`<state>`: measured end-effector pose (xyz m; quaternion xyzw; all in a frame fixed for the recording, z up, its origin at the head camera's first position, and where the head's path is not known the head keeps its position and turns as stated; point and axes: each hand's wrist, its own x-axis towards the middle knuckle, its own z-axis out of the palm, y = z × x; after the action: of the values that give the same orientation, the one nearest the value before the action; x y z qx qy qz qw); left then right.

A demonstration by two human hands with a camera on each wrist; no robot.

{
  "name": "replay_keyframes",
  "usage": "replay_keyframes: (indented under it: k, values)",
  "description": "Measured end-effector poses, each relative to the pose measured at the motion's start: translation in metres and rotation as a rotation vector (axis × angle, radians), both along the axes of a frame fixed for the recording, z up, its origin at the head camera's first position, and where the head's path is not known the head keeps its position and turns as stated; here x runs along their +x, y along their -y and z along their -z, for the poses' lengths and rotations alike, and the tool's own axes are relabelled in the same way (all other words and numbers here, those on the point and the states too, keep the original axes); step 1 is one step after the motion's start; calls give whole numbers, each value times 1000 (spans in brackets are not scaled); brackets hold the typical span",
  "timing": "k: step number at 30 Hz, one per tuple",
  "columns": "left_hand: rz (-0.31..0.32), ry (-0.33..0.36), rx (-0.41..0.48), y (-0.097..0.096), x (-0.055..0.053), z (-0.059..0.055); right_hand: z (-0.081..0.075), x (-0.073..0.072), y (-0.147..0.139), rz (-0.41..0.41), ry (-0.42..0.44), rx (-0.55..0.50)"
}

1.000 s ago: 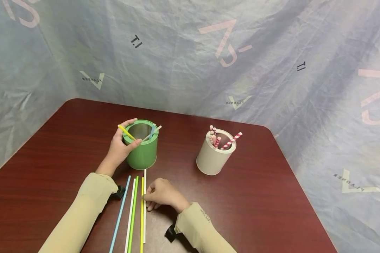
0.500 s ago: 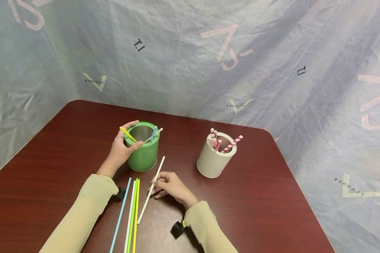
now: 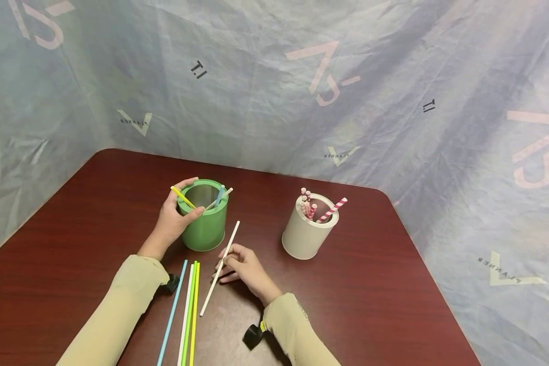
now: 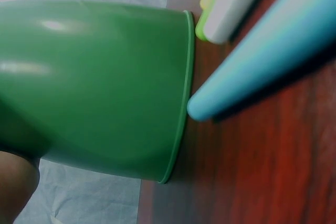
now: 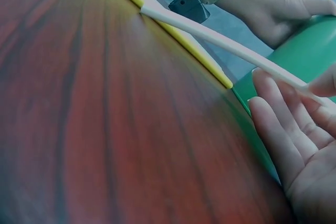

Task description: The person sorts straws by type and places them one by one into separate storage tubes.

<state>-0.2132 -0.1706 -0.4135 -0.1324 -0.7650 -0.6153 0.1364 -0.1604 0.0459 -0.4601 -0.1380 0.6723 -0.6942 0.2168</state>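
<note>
On grn can rim: L hand

Curtained-off workspace, printed grey fabric on several sides, reddish wood-grain table

Grey printed cloth behind a reddish-brown table

Slanted white straw near green can
</note>
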Motion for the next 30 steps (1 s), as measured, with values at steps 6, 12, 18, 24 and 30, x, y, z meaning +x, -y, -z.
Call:
replay_keyframes:
  k: [6,12,18,24,30]
  values:
    - [9,2,7,0,0,-1,2,-1,1,38,-35,-50]
    - [12,-8,10,1,1,-1,4,-3,1,75,-120,-82]
    - [-8,-15,8,2,2,3,-1,-6,0,123,-193,-164]
    - [-4,-15,14,1,1,4,-24,-6,2,191,-287,-188]
    - [5,-18,22,-1,-1,2,-59,-8,3,249,-367,-213]
